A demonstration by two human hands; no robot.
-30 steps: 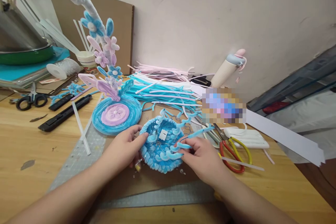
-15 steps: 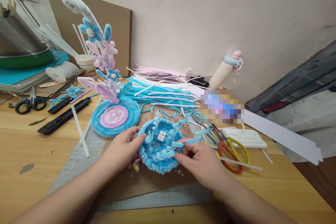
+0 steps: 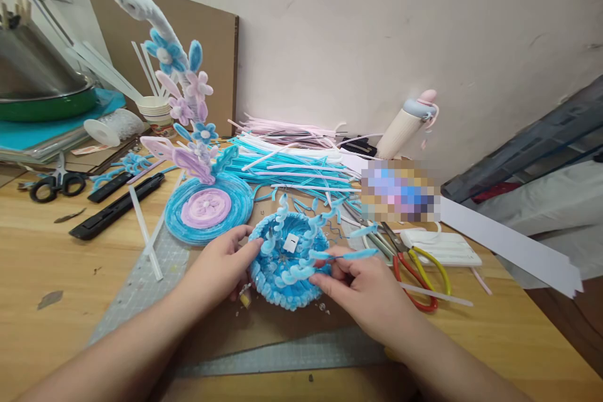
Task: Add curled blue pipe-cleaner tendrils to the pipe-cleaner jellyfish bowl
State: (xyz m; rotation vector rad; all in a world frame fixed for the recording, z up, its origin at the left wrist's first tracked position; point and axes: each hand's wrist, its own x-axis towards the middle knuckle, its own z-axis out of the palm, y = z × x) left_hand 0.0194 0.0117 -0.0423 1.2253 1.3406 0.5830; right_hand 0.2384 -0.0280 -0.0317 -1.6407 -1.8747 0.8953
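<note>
A round blue basket-like piece (image 3: 288,294) made of fuzzy pipe cleaners lies over a brown cardboard sheet, its hollow facing up. Inside it is a small white square (image 3: 291,243) with a dark slot. Several coiled blue pipe cleaners rise from its inside. My left hand (image 3: 235,257) is closed on the left rim, thumb on top. At the right side, my right hand (image 3: 351,279) pinches one blue pipe cleaner (image 3: 298,273), whose lower part is coiled and whose tip sticks out past my fingers. Clear beads hang by the rim.
Behind my left hand stands a flower-covered stem on a round blue and pink base (image 3: 240,210). Pipe cleaners (image 3: 292,166) are heaped at the back. Red and yellow handled pliers (image 3: 414,276), a mask (image 3: 443,248), scissors (image 3: 59,182) and a black cutter (image 3: 117,206) lie around.
My right fingers have shifted slightly on the blue pipe cleaner, and its free end now points more level to the right. My left hand keeps its hold on the rim.
</note>
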